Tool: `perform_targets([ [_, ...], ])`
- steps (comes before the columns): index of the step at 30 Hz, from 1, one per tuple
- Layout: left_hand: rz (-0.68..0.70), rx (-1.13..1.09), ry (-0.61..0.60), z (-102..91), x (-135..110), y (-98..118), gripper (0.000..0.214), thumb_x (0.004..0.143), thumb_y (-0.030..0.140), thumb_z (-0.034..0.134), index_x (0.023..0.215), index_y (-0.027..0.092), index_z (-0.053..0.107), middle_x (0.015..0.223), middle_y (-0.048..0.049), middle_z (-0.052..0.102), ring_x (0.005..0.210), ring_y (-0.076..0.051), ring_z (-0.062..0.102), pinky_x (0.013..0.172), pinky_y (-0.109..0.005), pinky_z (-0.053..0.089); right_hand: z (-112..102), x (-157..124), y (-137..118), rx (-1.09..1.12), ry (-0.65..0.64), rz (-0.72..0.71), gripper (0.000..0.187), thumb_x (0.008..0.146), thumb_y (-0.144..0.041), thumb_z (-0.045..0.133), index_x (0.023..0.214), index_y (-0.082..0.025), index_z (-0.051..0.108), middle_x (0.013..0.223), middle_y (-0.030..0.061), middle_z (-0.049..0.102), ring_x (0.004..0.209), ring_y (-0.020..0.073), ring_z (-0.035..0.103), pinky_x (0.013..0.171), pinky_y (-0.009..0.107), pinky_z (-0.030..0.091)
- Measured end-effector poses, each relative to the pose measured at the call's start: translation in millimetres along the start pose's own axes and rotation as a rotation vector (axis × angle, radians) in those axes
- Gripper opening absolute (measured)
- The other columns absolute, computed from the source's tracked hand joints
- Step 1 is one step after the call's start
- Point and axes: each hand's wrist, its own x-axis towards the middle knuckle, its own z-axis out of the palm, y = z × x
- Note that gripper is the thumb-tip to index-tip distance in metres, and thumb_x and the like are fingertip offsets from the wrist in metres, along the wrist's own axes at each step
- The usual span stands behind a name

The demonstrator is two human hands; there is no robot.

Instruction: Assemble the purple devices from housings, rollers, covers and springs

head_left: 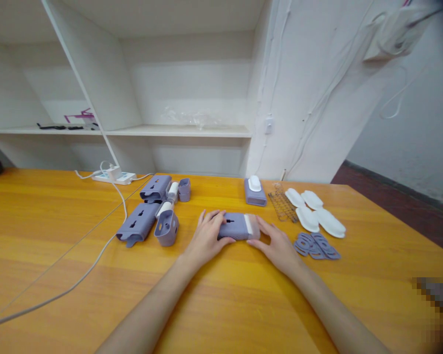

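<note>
A purple-grey plastic housing (235, 227) with a keyhole-shaped slot lies on the table between my hands. My left hand (207, 233) is wrapped round its left end, thumb along the near side. Round the opposite end, a paler cap next to a white band, my right hand (276, 241) closes with thumb and fingers. Left of them are two similar slotted housings (139, 221), two purple-grey cups (167, 231) and white cylinders (165, 209). Thin purple-grey cut-out plates (315, 246) lie to the right, near several white oval covers (330, 222).
Coiled metal springs (282, 204) lie behind the plates. Farther back stands a purple-grey block (255, 195) with a white top. A power strip (121, 178) sits at the back left, its cable (99, 260) crossing the table. White shelves (177, 130) rise behind.
</note>
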Motion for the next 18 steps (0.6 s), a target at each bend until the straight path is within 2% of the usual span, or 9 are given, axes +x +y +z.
perform_targets([
  [3,0.01,-0.011,0.017,-0.2,-0.9,0.1,0.043,0.072,0.037,0.07,0.106,0.022,0.049,0.12,-0.0074,0.055,0.118,-0.025,0.044,0.104,-0.049,0.027,0.7,0.0,0.1,-0.034,0.016,0.014,0.063,0.077,-0.043,0.062,0.134,-0.024,0.043,0.129,0.0079,0.055,0.118,0.0322,0.05,0.099,0.056,0.037],
  [13,0.046,-0.041,0.006,-0.9,-0.7,-1.4,0.037,0.076,0.032,0.066,0.108,0.022,0.05,0.115,-0.0066,0.056,0.112,-0.024,0.048,0.1,-0.046,0.036,-1.8,1.8,-7.6,-0.005,0.011,-0.008,0.05,0.082,-0.035,0.057,0.13,-0.022,0.047,0.124,0.0091,0.059,0.113,0.0285,0.054,0.097,0.052,0.04],
  [16,0.043,0.036,0.031,1.9,-2.7,-0.5,0.042,0.077,0.036,0.064,0.114,0.022,0.048,0.125,-0.0088,0.051,0.12,-0.025,0.043,0.105,-0.05,0.028,-1.2,2.2,-3.7,0.009,0.045,0.023,0.053,0.077,-0.038,0.064,0.125,-0.02,0.052,0.123,0.0098,0.059,0.112,0.0274,0.055,0.098,0.047,0.04],
  [18,0.007,0.129,0.074,5.4,-4.3,-1.3,0.061,0.073,0.045,0.066,0.124,0.021,0.042,0.136,-0.0133,0.041,0.128,-0.031,0.033,0.107,-0.057,0.018,0.2,2.3,0.2,0.014,0.068,0.027,0.053,0.073,-0.04,0.067,0.12,-0.02,0.054,0.124,0.0102,0.058,0.114,0.0271,0.053,0.099,0.045,0.039],
])
